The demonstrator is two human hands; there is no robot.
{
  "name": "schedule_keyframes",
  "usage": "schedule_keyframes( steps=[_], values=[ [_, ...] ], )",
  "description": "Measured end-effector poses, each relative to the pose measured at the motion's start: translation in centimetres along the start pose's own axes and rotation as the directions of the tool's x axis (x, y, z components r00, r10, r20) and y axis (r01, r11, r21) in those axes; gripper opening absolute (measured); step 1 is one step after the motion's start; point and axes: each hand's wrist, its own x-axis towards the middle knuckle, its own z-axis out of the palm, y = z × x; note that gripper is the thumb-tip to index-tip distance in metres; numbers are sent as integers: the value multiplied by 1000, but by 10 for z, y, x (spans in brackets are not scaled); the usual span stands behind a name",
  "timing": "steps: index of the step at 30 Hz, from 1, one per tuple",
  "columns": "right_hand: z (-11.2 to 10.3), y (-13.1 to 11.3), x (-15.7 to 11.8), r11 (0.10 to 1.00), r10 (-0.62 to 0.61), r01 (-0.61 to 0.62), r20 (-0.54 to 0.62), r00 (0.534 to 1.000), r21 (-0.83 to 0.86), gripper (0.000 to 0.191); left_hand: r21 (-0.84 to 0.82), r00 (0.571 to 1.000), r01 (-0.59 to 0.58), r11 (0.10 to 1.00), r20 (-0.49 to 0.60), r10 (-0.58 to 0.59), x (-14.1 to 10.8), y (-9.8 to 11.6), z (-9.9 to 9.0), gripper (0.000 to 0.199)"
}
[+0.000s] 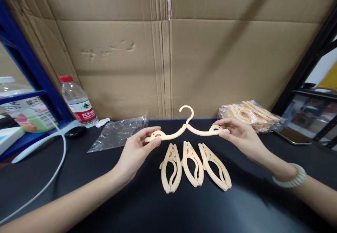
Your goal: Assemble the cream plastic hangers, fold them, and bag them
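A cream folding hanger (175,134) is spread out above the black table, its hook pointing up. My left hand (137,148) pinches the tip of its left arm between thumb and fingers. At the other end, my right hand (240,134) grips the right arm's tip the same way. Below it lie three folded hangers in a row: a left one (164,171), a middle one (189,168) and a right one (214,169). Neither hand touches these three.
A clear plastic bag (113,136) lies flat behind my left hand. Behind my right hand sits a bag of folded hangers (247,115), with a phone (292,137) beside it. A water bottle (79,101) and white cable (61,155) are at left. Cardboard (118,68) walls the back.
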Motion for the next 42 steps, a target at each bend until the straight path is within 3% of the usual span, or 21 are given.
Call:
schedule_keyframes(
  steps=[5, 11, 15, 17, 20, 25, 30, 33, 42],
  values=[
    [7, -5, -2, 939, 167, -160, 1, 986, 306, 38, -236, 986, 166, 958, 43, -160, -8, 9, 6, 48],
    [9, -2, 3, 902, 199, -119, -155, 968, 415, 19, -306, 988, 146, 941, -2, -154, -6, 10, 5, 47],
    [21, -11, -4, 873, 253, -156, -156, 955, 463, 22, -274, 988, 155, 949, 42, -149, -10, 8, 10, 36],
    [33, -18, -12, 872, 265, -206, -76, 961, 444, 33, -228, 983, 172, 958, 100, -152, -16, 7, 15, 30],
    [50, -30, -26, 867, 233, -278, 156, 960, 414, 46, -163, 972, 180, 970, 184, -149, -25, 8, 22, 24],
    [60, -43, -39, 936, 54, -193, 422, 905, 295, 19, -113, 979, 131, 985, 170, -111, -33, 11, 28, 25],
    [55, -48, -36, 996, -32, -8, 420, 907, 93, 27, -87, 984, 86, 992, 163, -71, -33, 12, 27, 23],
    [54, -49, -36, 999, -33, 33, 410, 911, 7, 29, -79, 981, 66, 995, 185, -50, -35, 12, 27, 22],
    [59, -60, -43, 998, 54, -61, 512, 858, -3, 15, -1, 952, 50, 999, 303, -47, -37, 11, 29, 22]
  ],
)
